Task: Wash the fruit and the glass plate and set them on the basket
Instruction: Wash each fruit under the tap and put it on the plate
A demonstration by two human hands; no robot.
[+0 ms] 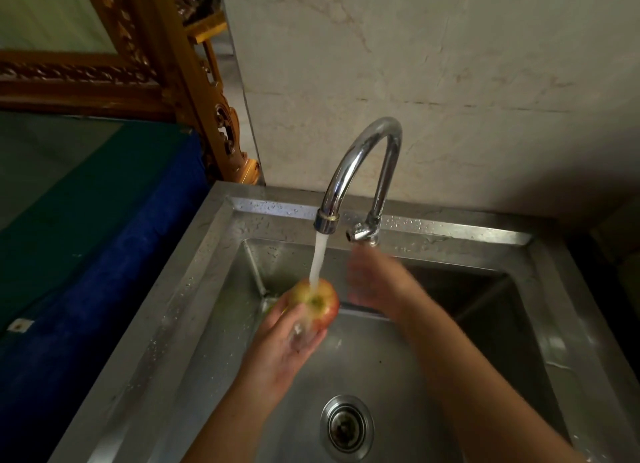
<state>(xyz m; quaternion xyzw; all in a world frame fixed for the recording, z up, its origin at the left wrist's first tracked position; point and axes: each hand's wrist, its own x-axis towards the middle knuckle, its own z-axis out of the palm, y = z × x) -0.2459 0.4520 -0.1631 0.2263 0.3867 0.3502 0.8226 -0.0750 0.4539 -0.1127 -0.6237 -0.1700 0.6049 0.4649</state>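
A red and yellow-green apple sits in my left hand over the steel sink, right under the running water from the chrome tap. Water splashes down over my left fingers. My right hand is blurred, just below the tap's handle and to the right of the apple, fingers apart and holding nothing. No glass plate or basket is in view.
The sink's drain lies near the front of the basin. A marbled wall rises behind the tap. To the left are a blue and green covered surface and a carved wooden frame.
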